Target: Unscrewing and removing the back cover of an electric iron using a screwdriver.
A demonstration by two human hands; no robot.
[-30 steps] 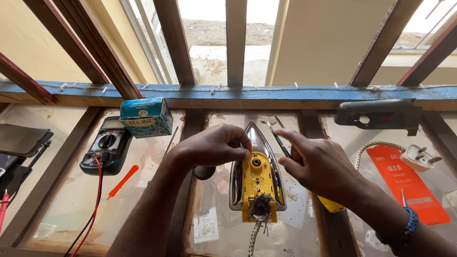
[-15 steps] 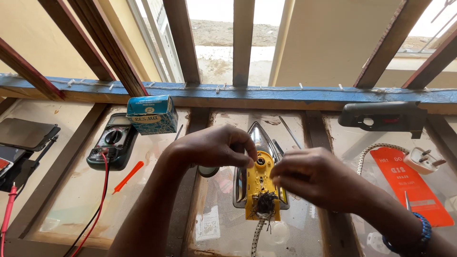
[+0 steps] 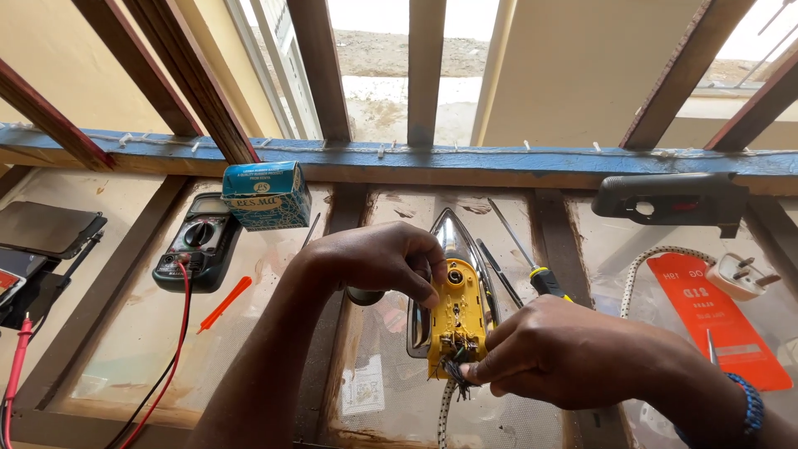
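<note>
Yellow inner body of the opened iron [image 3: 455, 320] is steadied at its top by the left hand [image 3: 386, 259], fingers curled, while its frayed rear wires [image 3: 456, 372] are pinched by the right hand [image 3: 559, 353].

Both hands — left hand [image 3: 386, 259], right hand [image 3: 553, 353] — grip the opened yellow iron [image 3: 453, 312].

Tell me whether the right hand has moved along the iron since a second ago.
Yes. The right hand has slid from beside the iron toward its rear end, where its fingertips now pinch the wires.
</note>
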